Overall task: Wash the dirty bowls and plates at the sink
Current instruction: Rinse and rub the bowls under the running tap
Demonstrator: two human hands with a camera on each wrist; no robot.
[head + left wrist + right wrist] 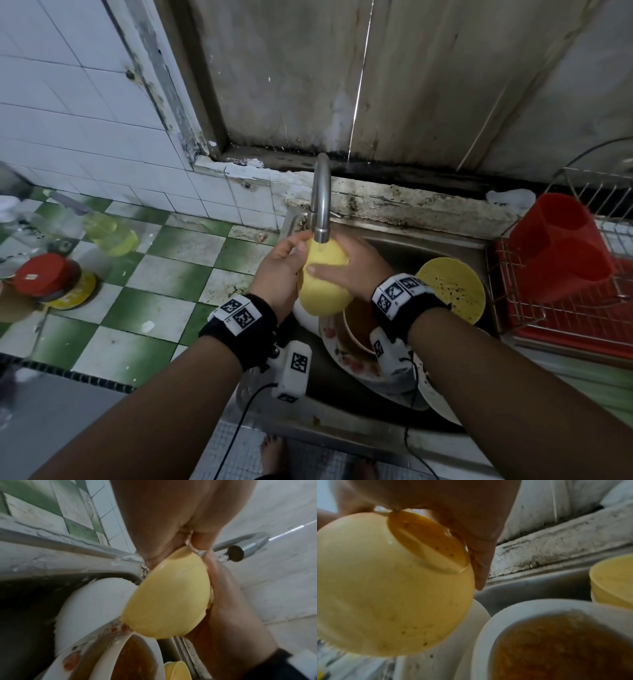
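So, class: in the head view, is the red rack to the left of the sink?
No, the red rack stands to the right of the sink; the left side holds jars on checked tiles.

arms bare | black wristbands [239,317] with white square-code tags | white wrist cameras [291,371] | black cables [239,425] | feet bare

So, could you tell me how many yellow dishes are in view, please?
2: a yellow bowl held in both hands under the tap, and a speckled yellow dish in the sink's right side. Others may be hidden.
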